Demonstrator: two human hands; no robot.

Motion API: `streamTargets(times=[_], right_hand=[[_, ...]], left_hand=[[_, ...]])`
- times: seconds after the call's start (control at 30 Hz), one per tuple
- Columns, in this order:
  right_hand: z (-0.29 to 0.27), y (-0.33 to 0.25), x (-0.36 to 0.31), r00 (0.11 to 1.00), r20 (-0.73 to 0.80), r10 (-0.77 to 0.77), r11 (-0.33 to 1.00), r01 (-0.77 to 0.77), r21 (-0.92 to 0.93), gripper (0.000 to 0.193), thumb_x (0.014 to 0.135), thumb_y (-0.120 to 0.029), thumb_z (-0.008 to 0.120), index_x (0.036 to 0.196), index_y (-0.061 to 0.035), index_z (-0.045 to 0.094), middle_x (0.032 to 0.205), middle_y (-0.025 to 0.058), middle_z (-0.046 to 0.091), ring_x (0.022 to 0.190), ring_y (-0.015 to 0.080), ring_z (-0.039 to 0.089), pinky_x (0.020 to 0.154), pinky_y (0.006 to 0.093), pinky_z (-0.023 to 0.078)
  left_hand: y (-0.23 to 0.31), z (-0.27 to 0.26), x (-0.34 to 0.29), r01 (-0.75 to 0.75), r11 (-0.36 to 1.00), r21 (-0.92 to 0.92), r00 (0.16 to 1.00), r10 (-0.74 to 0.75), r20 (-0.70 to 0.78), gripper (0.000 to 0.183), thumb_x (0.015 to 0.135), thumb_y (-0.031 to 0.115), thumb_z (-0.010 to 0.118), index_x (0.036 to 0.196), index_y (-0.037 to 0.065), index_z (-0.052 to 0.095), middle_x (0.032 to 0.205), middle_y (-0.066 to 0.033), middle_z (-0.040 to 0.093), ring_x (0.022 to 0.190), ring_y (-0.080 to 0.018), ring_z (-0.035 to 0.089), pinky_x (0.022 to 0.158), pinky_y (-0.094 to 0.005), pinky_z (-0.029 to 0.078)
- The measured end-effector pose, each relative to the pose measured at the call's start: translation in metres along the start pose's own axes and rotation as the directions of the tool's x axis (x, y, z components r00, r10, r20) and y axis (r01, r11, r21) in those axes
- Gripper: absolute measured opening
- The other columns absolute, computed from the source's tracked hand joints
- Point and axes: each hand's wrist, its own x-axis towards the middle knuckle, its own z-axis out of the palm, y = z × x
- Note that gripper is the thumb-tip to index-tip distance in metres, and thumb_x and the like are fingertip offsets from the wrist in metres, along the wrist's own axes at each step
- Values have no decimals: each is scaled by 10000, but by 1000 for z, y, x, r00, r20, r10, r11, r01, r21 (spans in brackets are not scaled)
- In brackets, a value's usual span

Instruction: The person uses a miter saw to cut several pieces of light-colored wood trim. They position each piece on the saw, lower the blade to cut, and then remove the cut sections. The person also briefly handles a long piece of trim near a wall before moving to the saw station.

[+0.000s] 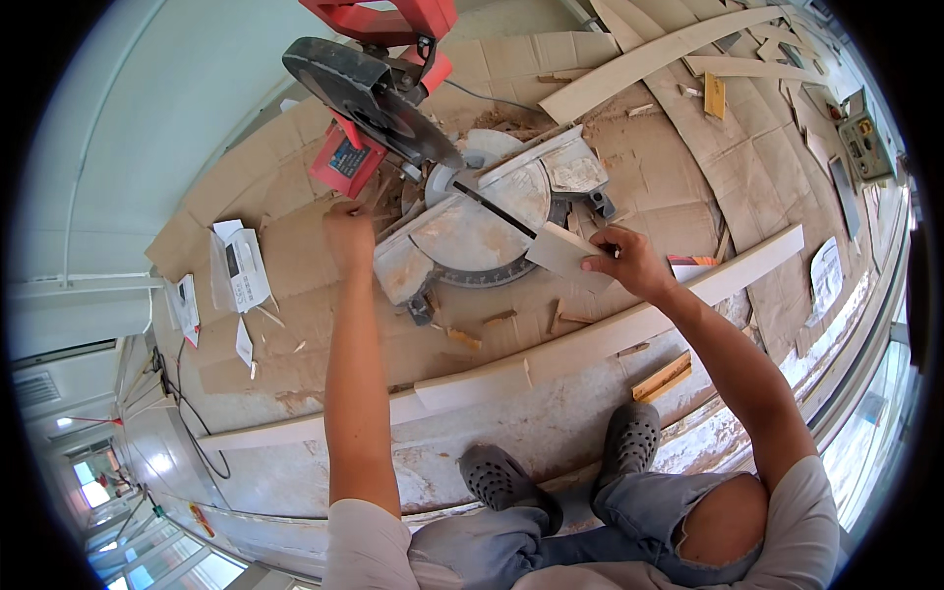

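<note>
A red and black miter saw (344, 165) stands on the cardboard with its head raised and its round blade (418, 128) above the slotted turntable (482, 231). My right hand (634, 261) pinches a short pale piece of board (568, 254) at its right end. The piece's other end reaches over the front right of the saw base, near the slot. My left hand (349, 236) is closed beside the left end of the fence, below the saw's red motor housing (346, 162). Its fingertips are slightly blurred, and what they hold, if anything, I cannot make out.
Wood offcuts (462, 337) and sawdust litter the cardboard (285, 324). A long pale board (580, 339) lies between the saw and my feet. More boards (659, 59) lie far right. Papers (241, 267) rest at left, and a cable (187, 403) runs along the floor.
</note>
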Motion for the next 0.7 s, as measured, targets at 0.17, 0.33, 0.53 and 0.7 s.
streamTargets(times=[0.17, 0.33, 0.53, 0.7], right_hand=[[-8, -19, 25, 977, -101, -188, 979, 179, -95, 303, 808, -207, 844, 1022, -47, 701, 940, 105, 673, 848, 278, 646, 775, 388, 526], [-9, -30, 51, 910, -106, -400, 876, 346, -337, 280, 784, -184, 815, 1022, -96, 696, 972, 63, 665, 1013, 305, 621, 853, 422, 527], [-4, -24, 85, 864, -55, -501, 777, 420, -469, 241, 812, -176, 777, 1032, -115, 701, 1040, 53, 673, 1092, 286, 610, 885, 421, 537], [0, -34, 113, 866, -46, -497, 750, 403, -525, 220, 855, -188, 743, 1063, -124, 711, 1098, 42, 674, 1160, 270, 598, 921, 417, 543]], left_hand=[[-14, -52, -66, -114, 990, 78, 981, 124, -149, 337, 901, 112, 742, 1200, 2, 634, 972, -92, 596, 807, -218, 602, 757, -359, 517], [-25, -58, -118, -206, 978, -16, 976, 207, 67, 222, 925, 98, 718, 1127, 24, 662, 941, -86, 639, 798, -200, 621, 745, -333, 523], [-36, -42, -152, -178, 984, -17, 936, 174, 306, 174, 927, 123, 710, 1085, 57, 681, 914, -102, 685, 795, -225, 685, 731, -349, 546], [-44, -27, -160, -153, 988, -37, 948, 157, 277, 156, 918, 104, 727, 1052, 35, 689, 861, -84, 680, 729, -177, 636, 694, -321, 525]])
